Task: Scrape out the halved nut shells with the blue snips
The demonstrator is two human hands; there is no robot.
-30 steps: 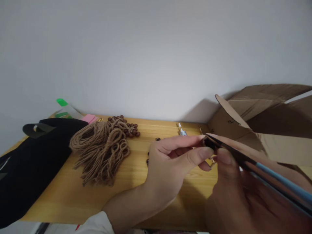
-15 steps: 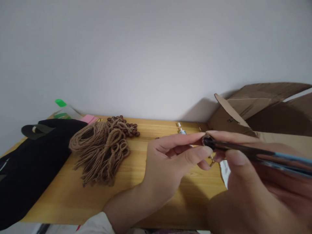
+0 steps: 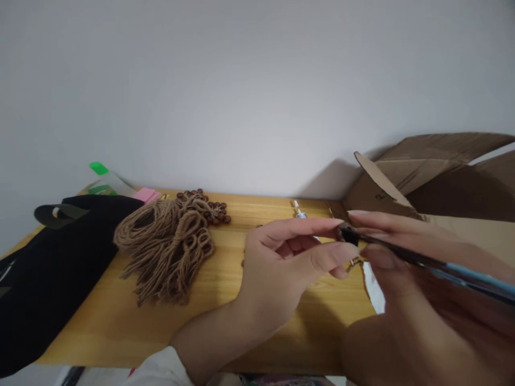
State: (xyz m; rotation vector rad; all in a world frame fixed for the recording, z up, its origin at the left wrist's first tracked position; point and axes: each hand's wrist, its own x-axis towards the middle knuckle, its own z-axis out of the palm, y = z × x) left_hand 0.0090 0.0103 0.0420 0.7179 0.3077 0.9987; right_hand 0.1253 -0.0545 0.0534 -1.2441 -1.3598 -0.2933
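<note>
Between thumb and forefinger, my left hand (image 3: 281,273) pinches a small dark brown piece (image 3: 346,234). My right hand (image 3: 426,289) grips a long dark tool with a blue handle (image 3: 462,271); its narrow end reaches the dark piece. Below the fingertips hangs a small gold-coloured metal part (image 3: 354,263), partly hidden by the fingers. Behind my left hand stands a small bottle with a white pointed tip (image 3: 298,209), mostly covered.
Brown cord bundles (image 3: 164,246) with dark beads (image 3: 217,213) lie left on the wooden table (image 3: 120,343). A black bag (image 3: 72,268), pink paper (image 3: 147,195) and a green-ended item (image 3: 98,168) are at far left. An open cardboard box (image 3: 386,187) stands right.
The tool's slim end looks narrower and the handle has tilted slightly, as my right fingers shift. The dark piece and my left fingertips have moved a little to the right.
</note>
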